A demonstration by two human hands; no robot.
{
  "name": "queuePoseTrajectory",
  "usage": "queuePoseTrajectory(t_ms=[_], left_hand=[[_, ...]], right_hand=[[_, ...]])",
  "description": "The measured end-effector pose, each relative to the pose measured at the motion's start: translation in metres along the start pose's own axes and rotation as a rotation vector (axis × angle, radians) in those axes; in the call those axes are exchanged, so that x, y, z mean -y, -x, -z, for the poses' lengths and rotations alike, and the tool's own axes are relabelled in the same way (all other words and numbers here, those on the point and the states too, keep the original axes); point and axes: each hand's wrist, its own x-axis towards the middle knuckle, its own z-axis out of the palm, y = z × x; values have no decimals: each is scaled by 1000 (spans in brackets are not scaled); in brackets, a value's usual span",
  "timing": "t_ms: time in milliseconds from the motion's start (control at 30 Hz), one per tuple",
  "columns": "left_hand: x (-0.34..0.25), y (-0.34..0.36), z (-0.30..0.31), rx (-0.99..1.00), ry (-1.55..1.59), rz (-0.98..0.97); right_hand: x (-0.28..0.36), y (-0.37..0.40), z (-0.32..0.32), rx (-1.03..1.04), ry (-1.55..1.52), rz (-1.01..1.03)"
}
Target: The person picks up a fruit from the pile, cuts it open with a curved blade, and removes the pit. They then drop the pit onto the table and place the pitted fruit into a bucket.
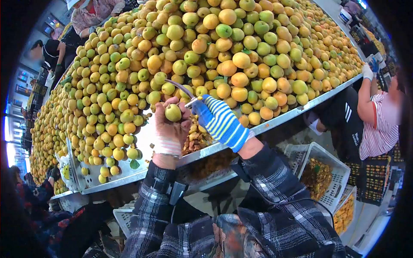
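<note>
Head view: fingers of the left hand (167, 131), in a pale glove, are curled around a yellow-green fruit (173, 113), holding it just in front of the fruit heap (241, 56). Fingers of the right hand (221, 122), in a blue-and-white striped glove, are closed round the handle of a curved knife (183, 89), its blade angled toward the fruit heap. Brown fruit scraps (195, 138) lie by the hands, along the near edge of the heap. A metal worktop (297, 111) bears the heap, with a loose leaf (134, 164) at the heap's near left edge. Below the heap's near right side stands a pale crate (342, 174) of scraps. Right of the heap sits a person in a striped shirt (378, 133), with a white-gloved hand (367, 72) beside its edge.
</note>
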Motion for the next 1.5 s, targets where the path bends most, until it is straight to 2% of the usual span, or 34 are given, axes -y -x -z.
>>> queuePoseTrajectory(t_ms=[67,100,133,200,267,333,433,600,700,733,800,833,867,933,967,1000,1067,1133,1200,1233,1267,1333,1367,1400,1433,1467,1500], left_hand=[[4,3,-5,-58,-94,-30],[6,3,-8,-47,-208,-122],[7,4,-12,-35,-324,-215],[6,6,-15,-109,-317,-242],[1,4,-5,5,-416,-213],[3,4,-4,22,-426,-218],[8,11,-13,-17,-463,-207],[5,8,0,-51,-499,-219],[3,9,1,-135,-899,-509],[2,9,-1,-139,-895,-508],[1,7,-2,-163,-1053,-602],[0,5,-2,-113,-1103,-699],[-2,5,-3,-117,-1101,-701],[-6,3,-7,-203,-1046,-627],[-6,-10,6,-216,-976,-705],[-8,-6,5,-219,-981,-703],[-11,2,0,-284,-580,-341],[-8,1,2,-296,-577,-307],[-6,1,4,-209,-582,-308],[-7,2,6,-210,-581,-308],[-10,4,8,-180,-648,-293],[-9,3,12,-150,-713,-280],[-6,0,16,-159,-855,-410],[-4,-1,17,-169,-997,-537],[-3,-2,18,-143,-1022,-571],[-2,-1,18,-145,-1022,-572],[0,-1,16,-161,-1030,-613]], right_hand=[[-2,0,-3,-28,223,165],[-7,0,-5,4,322,260],[-10,1,-7,10,321,258],[-6,3,-11,-27,424,329],[1,2,-14,-36,250,28],[3,-2,-23,-170,46,192],[0,-6,-26,-104,217,289],[5,-2,-30,-95,342,165],[-3,-2,-37,-145,368,144],[-6,-3,-39,-115,354,118],[-11,-5,-42,-106,187,135],[-12,-8,-43,-24,-11,-24],[-10,-4,-41,-20,-9,-24],[25,3,-34,214,-508,-421],[25,2,-35,226,-600,-490],[17,0,-38,228,-606,-493],[-5,-5,-42,50,-350,-89],[-4,-4,-41,73,-284,-97],[-14,-6,-44,-51,269,309],[-8,-4,-41,27,183,69],[-10,-3,-40,28,184,70],[-17,-2,-39,90,391,101],[-19,-1,-39,90,391,104],[-20,2,-40,2,457,306],[-21,6,-42,-88,518,506],[-21,8,-43,-86,517,506],[-20,9,-42,-33,556,369]])
